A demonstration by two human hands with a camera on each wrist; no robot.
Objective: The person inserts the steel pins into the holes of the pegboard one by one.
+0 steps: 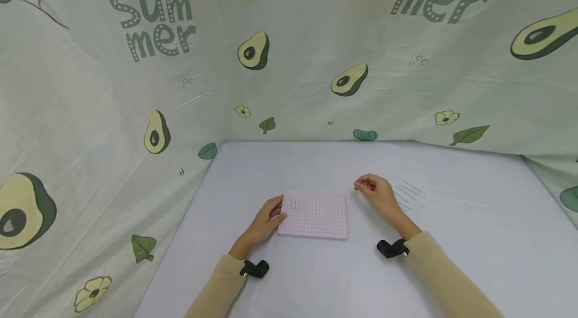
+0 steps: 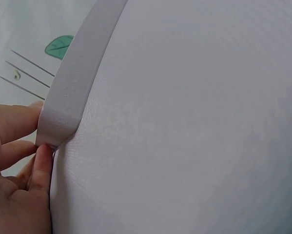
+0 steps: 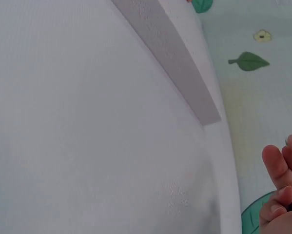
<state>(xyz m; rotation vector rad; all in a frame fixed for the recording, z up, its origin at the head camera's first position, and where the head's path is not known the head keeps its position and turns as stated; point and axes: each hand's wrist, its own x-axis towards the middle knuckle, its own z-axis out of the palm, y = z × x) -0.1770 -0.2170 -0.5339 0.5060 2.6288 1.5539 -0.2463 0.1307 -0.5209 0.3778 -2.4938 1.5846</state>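
A pale pink pegboard [image 1: 318, 215] with rows of small holes lies on the table. Three thin dark pins [image 1: 295, 204] stand upright near its upper left corner; the left wrist view shows these pins [image 2: 29, 68] rising above the board's thick side [image 2: 72, 83]. My left hand [image 1: 263, 223] grips the board's left edge, thumb at the front side. To the right of the board my right hand [image 1: 379, 194] is raised with thumb and forefinger pinched together. In the right wrist view a tiny dark tip shows between the fingertips [image 3: 275, 163]; most of that thin pin is hidden.
Several loose thin pins [image 1: 408, 190] lie on the white table [image 1: 316, 278], just beyond and right of my right hand. A cloth [image 1: 298, 12] printed with avocados and leaves hangs behind the table and along its left side.
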